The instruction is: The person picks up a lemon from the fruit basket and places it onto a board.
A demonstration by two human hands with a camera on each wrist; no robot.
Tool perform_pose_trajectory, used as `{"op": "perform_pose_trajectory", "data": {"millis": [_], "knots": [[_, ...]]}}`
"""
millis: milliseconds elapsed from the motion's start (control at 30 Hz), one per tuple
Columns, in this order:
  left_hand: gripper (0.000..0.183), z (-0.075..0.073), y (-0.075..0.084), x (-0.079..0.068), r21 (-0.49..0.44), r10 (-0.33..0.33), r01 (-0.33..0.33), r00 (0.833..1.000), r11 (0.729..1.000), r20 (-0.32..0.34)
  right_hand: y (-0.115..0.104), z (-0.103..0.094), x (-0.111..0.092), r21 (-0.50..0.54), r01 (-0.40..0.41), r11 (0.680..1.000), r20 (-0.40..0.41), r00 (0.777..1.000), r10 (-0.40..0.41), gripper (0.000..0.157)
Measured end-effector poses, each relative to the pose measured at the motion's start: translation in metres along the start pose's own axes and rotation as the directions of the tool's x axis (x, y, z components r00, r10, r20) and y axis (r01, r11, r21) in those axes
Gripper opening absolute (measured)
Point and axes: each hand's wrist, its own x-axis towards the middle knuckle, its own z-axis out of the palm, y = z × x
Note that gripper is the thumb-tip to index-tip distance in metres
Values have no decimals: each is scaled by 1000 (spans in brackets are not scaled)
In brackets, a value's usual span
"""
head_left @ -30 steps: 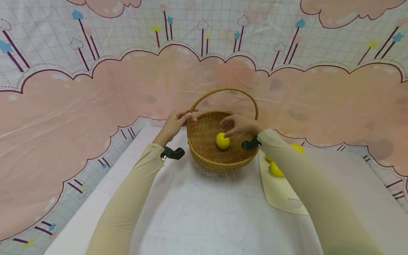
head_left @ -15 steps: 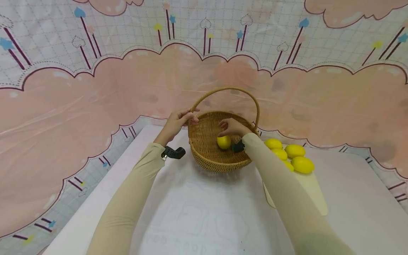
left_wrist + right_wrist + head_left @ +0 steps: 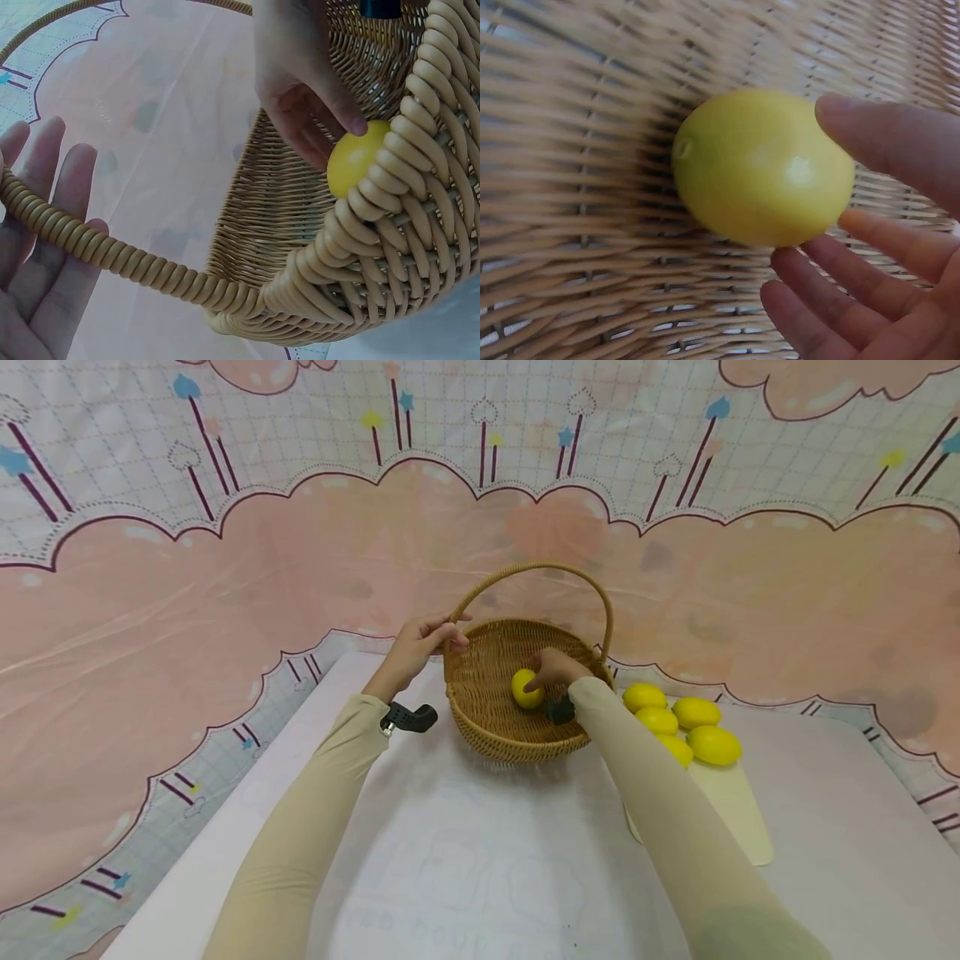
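A wicker basket with a tall arched handle sits tilted toward me at the back of the white table. My left hand holds the left side of that handle; in the left wrist view its fingers lie behind the cane. Inside the basket is one yellow lemon, resting against the woven wall. My right hand reaches in from the right and grips the lemon. Its thumb touches one side, and the fingertips meet the other.
Several lemons lie on a pale cutting board to the right of the basket, partly covered by my right sleeve. A pink and white patterned cloth hangs behind the table.
My right hand has shifted within the basket and lowered onto the lemon, taking hold of it. The right forearm has swung left, uncovering more lemons. The left hand stays at the handle.
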Motion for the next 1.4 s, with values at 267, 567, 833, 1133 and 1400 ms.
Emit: {"op": "perform_pose_trajectory", "data": {"millis": [267, 567, 833, 1133, 1400], "knots": [[34, 2, 1, 0, 26, -12, 12, 1000, 1000, 0, 4, 3, 1, 27, 35, 999, 45, 998, -36, 42], [33, 2, 1, 1, 32, 4, -4, 1000, 999, -1, -2, 5, 3, 59, 214, 975, 153, 963, -221, 42], [33, 3, 2, 0, 28, 3, -3, 1000, 1000, 0, -2, 11, 7, 17, 201, 979, 166, 965, -201, 48], [33, 4, 3, 0, 43, -14, 14, 1000, 999, 0, 1, 15, 9, -73, 120, 990, 300, 949, -93, 61], [34, 4, 4, -1, 43, 5, -6, 1000, 999, 6, 0, 15, 8, -120, 180, 976, 313, 940, -135, 55]]}}
